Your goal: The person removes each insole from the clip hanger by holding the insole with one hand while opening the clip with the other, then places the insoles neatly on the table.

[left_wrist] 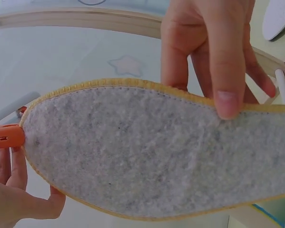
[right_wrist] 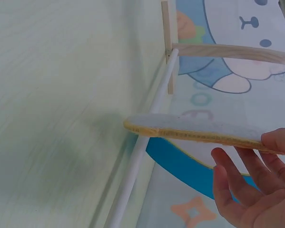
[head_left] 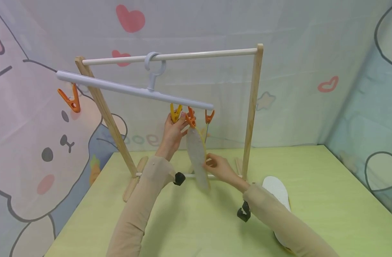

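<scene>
A grey felt insole [left_wrist: 132, 152] with yellow stitched edging hangs below the hanger [head_left: 118, 87] from an orange clip [head_left: 191, 117]. My left hand [head_left: 173, 134] is up at this clip, its thumb and fingertips pinching it, beside a yellow clip [head_left: 176, 113]. In the left wrist view, one left finger lies by the insole's edge. My right hand [head_left: 218, 167] pinches the insole's side edge between thumb and fingers. The right wrist view shows the insole nearly edge-on, with the right hand [right_wrist: 261, 190] at its side. Part of the left fingers is hidden behind the clip and insole.
The hanger tilts down rightward on a wooden-legged rack [head_left: 253, 107]. Another orange clip [head_left: 74, 100] hangs far left; a further orange clip [head_left: 209, 116] at right bears a thin strip, kind unclear. A white insole [head_left: 276, 189] lies on the table [head_left: 311, 178], partly behind the right sleeve.
</scene>
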`<state>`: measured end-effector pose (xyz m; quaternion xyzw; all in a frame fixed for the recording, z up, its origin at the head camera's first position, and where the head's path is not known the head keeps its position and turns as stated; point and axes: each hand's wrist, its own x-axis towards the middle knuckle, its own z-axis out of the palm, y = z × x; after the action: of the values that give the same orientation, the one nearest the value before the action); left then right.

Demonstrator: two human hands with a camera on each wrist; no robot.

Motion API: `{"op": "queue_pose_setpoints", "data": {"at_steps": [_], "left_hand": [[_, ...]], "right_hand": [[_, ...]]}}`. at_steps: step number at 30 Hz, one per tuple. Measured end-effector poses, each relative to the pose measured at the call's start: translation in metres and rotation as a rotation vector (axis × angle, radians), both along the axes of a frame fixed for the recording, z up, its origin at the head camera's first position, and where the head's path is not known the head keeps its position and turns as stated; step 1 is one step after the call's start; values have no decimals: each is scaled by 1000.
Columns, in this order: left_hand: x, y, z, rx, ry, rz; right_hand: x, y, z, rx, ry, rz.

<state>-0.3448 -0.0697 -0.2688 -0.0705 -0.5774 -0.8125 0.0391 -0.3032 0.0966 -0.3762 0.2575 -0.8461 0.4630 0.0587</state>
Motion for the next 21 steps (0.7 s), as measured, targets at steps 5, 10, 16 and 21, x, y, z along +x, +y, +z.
{"op": "queue_pose_setpoints", "data": {"at_steps": [5, 10, 16, 21], "left_hand": [[2, -1, 3, 37, -28, 1], [5, -1, 6, 109, -29, -22], [8, -3, 7, 153, -10, -61], [8, -4, 7, 140, 6, -57]], "right_hand": [[0, 2, -2, -1, 9, 14], [0, 4, -3, 13, 30, 2], [1, 6, -4, -7, -2, 23], [3, 8, -9, -18, -50, 28]]}}
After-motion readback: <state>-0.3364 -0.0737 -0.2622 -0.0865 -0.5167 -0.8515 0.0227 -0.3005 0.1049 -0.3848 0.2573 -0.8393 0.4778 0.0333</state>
